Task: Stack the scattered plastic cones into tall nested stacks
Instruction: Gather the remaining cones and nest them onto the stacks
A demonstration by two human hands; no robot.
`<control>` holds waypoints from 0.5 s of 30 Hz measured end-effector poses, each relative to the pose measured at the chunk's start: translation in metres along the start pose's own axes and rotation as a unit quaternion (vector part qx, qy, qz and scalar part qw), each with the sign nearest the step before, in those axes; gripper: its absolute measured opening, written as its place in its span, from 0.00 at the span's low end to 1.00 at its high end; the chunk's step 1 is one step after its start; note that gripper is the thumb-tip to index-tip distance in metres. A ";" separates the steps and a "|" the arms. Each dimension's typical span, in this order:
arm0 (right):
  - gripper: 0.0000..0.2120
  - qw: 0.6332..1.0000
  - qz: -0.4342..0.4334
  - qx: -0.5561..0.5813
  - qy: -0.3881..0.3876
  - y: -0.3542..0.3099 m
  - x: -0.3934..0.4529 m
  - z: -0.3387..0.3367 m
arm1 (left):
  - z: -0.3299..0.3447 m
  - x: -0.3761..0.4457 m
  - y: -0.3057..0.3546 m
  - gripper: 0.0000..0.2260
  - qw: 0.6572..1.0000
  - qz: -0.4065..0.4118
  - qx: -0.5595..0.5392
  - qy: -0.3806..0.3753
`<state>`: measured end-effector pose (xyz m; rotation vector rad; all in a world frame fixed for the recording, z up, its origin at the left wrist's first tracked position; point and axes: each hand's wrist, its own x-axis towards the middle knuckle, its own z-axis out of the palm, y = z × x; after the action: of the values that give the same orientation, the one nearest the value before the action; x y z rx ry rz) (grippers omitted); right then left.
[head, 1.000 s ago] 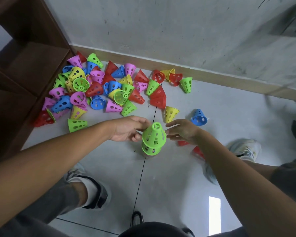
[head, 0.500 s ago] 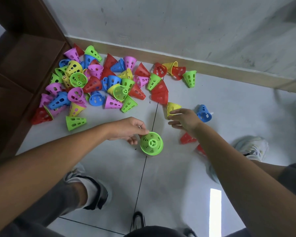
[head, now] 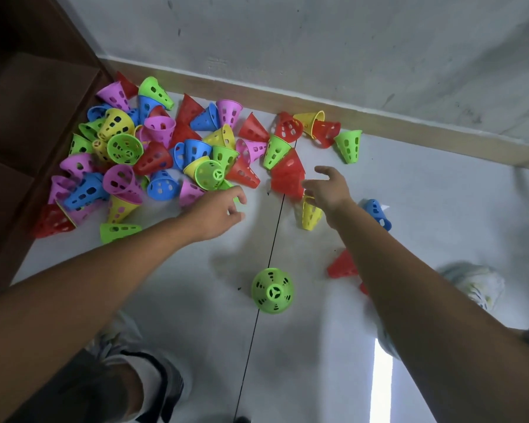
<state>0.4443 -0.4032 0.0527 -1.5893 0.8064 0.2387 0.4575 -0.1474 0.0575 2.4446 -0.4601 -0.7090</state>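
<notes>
Both the left hand [head: 216, 213] and right hand [head: 327, 189] have left the upright green perforated plastic cone stack [head: 272, 290], now reaching, fingers loosely spread and empty, toward the scattered multicoloured plastic cone pile [head: 165, 151].

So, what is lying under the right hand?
Under the right hand lies a yellow cone on its side on the floor. The hand covers the cone's far end, so that part cannot be seen.

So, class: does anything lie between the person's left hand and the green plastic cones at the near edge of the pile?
Nothing visible does. The left hand reaches with loosely curled, empty fingers right at the pile's near edge, where a green perforated plastic cone lies on its side just beyond the fingertips. Only bare grey floor shows around them.
</notes>
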 end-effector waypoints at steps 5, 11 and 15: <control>0.34 0.997 0.013 -0.071 -0.010 -0.003 0.024 0.020 | -0.005 0.019 -0.022 0.19 0.995 -0.010 0.098 0.028; 0.34 0.990 0.017 -0.136 -0.027 -0.009 0.040 0.033 | -0.007 0.024 -0.040 0.23 0.990 -0.027 0.139 0.003; 0.31 0.987 0.038 -0.151 -0.029 -0.014 0.044 0.039 | -0.010 0.026 -0.037 0.18 0.986 -0.016 0.165 0.008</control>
<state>0.4970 -0.3825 0.0299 -1.8275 0.8141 0.4780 0.4906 -0.1262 0.0328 2.7697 -0.5718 -0.6713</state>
